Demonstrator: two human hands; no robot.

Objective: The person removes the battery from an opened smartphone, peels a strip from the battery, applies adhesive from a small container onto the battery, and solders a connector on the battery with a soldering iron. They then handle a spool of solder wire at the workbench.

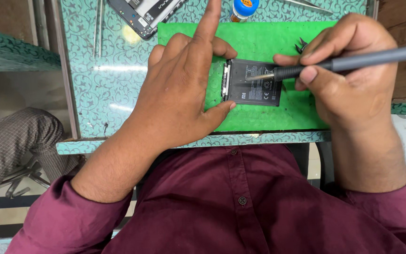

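In the head view we look down on a table point(99, 94) with a teal patterned top, and a bright green mat point(259, 117) lies on it near the front edge. On the mat we see an opened phone point(252, 83): a flat dark rectangle, its back cover off, so the large black battery with small white markings fills most of it. A thin strip of metal parts and a silver frame shows along its left short side. The phone lies flat, around the middle of the mat.

Our left hand point(179, 94) rests on the mat at the left end of the phone. It is mostly open; the thumb touches the lower left corner, the bent fingers press at the upper left corner, and the index finger points straight up toward the far edge of the table. It grips nothing.

Our right hand point(348, 66) is closed around a grey screwdriver point(353, 61), held like a pen between the thumb and first fingers. Its metal tip lies over the upper part of the battery; we cannot tell if it touches.

At the far edge lie another dark phone body point(142, 14), a small bottle with a blue cap point(244, 8), and small black tweezers point(300, 46) on the mat.
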